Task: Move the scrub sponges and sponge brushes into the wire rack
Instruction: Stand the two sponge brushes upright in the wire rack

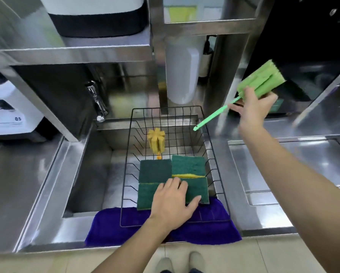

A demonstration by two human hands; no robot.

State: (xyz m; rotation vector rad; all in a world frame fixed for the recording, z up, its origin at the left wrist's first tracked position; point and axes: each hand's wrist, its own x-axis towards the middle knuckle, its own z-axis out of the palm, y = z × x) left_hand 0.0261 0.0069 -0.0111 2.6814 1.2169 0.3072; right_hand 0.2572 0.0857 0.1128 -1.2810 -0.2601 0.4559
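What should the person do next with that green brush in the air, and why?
Probably lower the green sponge brush into the wire rack. The right hand holds it above the rack's far right corner, while the yellow sponge brush and green scrub sponges already lie inside.

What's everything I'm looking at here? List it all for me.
Scrub sponges: four, dark green, some with a yellow edge showing, flat in the wire rack.
Yellow sponge brush: one, in the rack behind the sponges.
Green sponge brush: one, held above the counter right of the rack.
Wire rack: one, black, over the sink.
Cloth: one, purple, under the rack's near edge.
Sink: one, steel.
Faucet: one, chrome, rear left.
Left hand: resting flat on the near sponges.
Right hand: gripping the green brush.
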